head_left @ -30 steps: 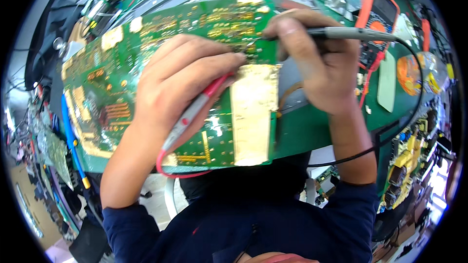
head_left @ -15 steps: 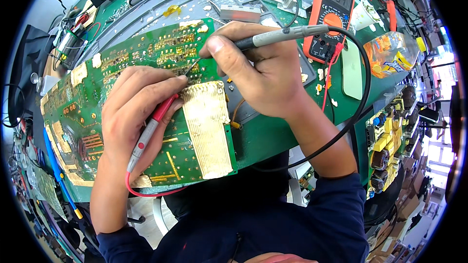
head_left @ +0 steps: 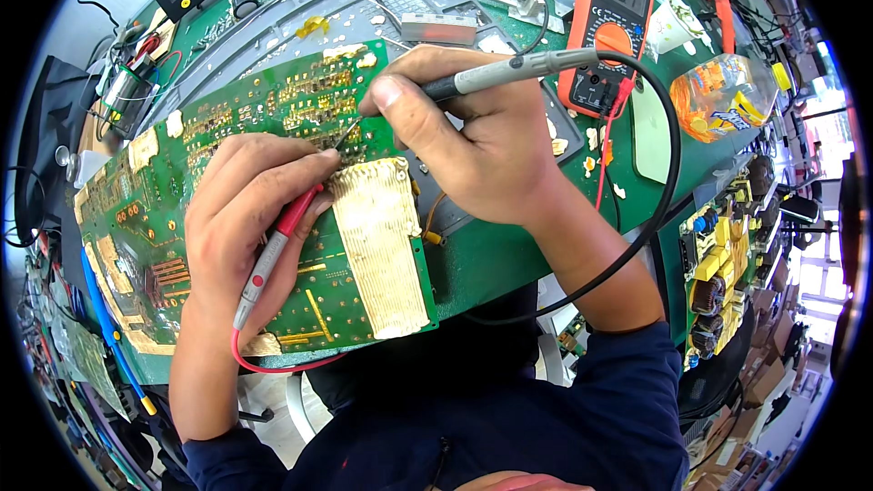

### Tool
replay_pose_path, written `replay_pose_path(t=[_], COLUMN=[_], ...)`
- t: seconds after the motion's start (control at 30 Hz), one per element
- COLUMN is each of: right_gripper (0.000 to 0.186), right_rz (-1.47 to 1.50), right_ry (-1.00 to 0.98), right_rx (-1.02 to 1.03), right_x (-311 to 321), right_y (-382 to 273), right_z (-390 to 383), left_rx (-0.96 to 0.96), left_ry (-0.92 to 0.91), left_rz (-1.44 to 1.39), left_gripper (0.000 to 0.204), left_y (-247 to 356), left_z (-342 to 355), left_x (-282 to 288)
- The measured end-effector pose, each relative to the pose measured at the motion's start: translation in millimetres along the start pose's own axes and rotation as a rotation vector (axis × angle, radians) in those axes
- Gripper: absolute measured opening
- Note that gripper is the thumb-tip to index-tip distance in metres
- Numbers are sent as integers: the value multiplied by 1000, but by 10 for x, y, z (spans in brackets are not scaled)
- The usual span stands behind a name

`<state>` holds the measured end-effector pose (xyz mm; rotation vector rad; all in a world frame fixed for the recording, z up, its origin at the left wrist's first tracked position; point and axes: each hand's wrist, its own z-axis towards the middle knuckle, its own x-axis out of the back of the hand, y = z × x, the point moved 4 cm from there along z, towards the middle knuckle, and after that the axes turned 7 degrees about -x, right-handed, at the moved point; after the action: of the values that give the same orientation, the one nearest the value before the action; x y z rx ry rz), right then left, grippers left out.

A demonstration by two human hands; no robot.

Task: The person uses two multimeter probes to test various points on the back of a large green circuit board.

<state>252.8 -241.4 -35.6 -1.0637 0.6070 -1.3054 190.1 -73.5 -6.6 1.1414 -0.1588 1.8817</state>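
Note:
A large green circuit board (head_left: 300,300) lies tilted across the near part of the bench, with a ribbed cream patch (head_left: 382,250) at its right side. My left hand (head_left: 250,209) rests on the board, closed around a red and grey test probe (head_left: 265,271); its tip is hidden under my fingers. A red lead trails from its lower end. My right hand (head_left: 464,132) pinches a grey and black test probe (head_left: 496,75) like a pen. Its thin tip points at the small parts near my left fingertips; I cannot tell if it touches. A thick black cable loops from its back end.
An orange multimeter (head_left: 605,36) stands at the back right beside a pale green slab (head_left: 651,132) and a clear bottle (head_left: 727,95) with an orange label. Behind the board lies a grey mat (head_left: 264,41) with scraps. Another populated board (head_left: 714,273) sits at the right edge.
The board and both hands sit slightly further left in view, and the bench things have shifted left too. The multimeter reading has changed. Both probes stay held.

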Motion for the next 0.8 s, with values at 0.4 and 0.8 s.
replay_pose_path(t=[0.4,0.8], right_gripper=[15,17], right_rz=[54,35], right_ry=[11,-43], right_rx=[-51,-40], right_x=[5,-15], right_y=[-11,11], right_z=[1,-45], left_rx=[-46,28], left_ry=[64,120], left_rz=[4,22], left_gripper=[29,24], left_y=[61,6], left_z=[-49,-118], left_x=[75,165])
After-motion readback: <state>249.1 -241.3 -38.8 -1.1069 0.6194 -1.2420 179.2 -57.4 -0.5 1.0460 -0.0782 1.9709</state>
